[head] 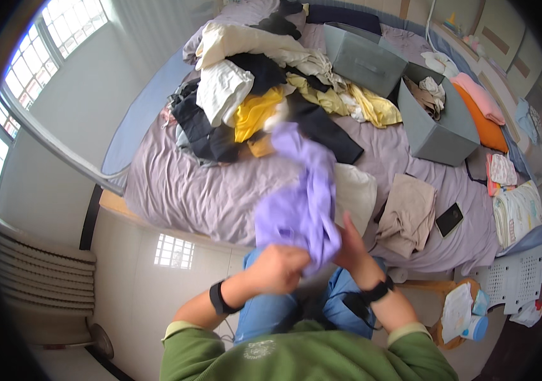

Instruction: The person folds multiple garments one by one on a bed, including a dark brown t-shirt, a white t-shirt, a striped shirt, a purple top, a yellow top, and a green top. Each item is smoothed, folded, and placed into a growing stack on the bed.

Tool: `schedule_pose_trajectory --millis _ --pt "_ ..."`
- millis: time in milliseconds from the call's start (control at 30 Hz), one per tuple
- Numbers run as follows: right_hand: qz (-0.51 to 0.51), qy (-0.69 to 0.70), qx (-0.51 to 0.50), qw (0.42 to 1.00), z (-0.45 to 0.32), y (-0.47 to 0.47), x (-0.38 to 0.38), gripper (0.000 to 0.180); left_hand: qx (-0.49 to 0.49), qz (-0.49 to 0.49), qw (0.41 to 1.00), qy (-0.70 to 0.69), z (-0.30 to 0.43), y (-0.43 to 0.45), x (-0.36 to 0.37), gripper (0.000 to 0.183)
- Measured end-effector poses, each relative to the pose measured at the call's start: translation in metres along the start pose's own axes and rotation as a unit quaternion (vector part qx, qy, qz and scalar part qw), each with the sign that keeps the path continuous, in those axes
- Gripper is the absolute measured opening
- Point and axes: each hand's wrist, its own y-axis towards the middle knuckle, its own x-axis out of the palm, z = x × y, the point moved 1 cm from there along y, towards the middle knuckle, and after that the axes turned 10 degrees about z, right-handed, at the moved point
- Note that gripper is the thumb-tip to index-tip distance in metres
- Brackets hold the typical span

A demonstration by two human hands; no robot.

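Note:
A purple garment (299,205) hangs stretched from my hands over the edge of the bed, its far end reaching the clothes pile. My left hand (278,269), with its wrist in a black band, is closed on the garment's near edge. On the other side my right hand (354,245) is against the cloth with its thumb raised; whether its fingers grip is hidden. Behind the garment lies a white cloth (359,193). Beyond it are a yellow garment (256,112), a white garment (223,90) and dark clothes (323,126) in a heap.
Two grey fabric storage boxes (442,135) stand on the bed, the nearer one holding clothes. A folded beige garment (409,209) and a smartphone (449,220) lie to the right. Pink and orange folded textiles (483,114) sit farther right. A round wooden stool (435,328) stands beside the bed.

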Motion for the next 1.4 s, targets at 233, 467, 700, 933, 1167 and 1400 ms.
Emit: schedule_pose_trajectory --millis 233,467,700,933,1167,1400 --pt "0.188 -0.236 -0.102 0.948 0.074 0.041 -0.019 0.035 -0.234 -0.304 0.923 -0.009 0.017 -0.122 -0.005 0.028" --pt "-0.008 -0.618 -0.143 0.773 0.103 -0.013 0.020 0.039 -0.512 0.089 0.716 -0.466 -0.096 -0.106 -0.006 0.050" --pt "-0.003 -0.673 0.019 0.740 0.076 -0.047 0.020 0.038 -0.294 0.317 0.690 -0.580 -0.054 -0.103 -0.008 0.042" --pt "0.043 -0.461 -0.027 0.886 0.086 -0.030 0.021 0.062 -0.248 0.135 0.829 -0.482 -0.025 -0.155 -0.044 0.056" --pt "0.016 -0.401 -0.138 0.906 0.093 -0.037 0.070 0.050 -0.267 0.053 0.785 -0.556 -0.013 -0.149 -0.040 0.063" --pt "-0.117 -0.392 -0.268 0.872 0.075 -0.063 0.083 0.063 -0.215 0.165 0.803 -0.531 0.010 -0.109 -0.042 0.049"
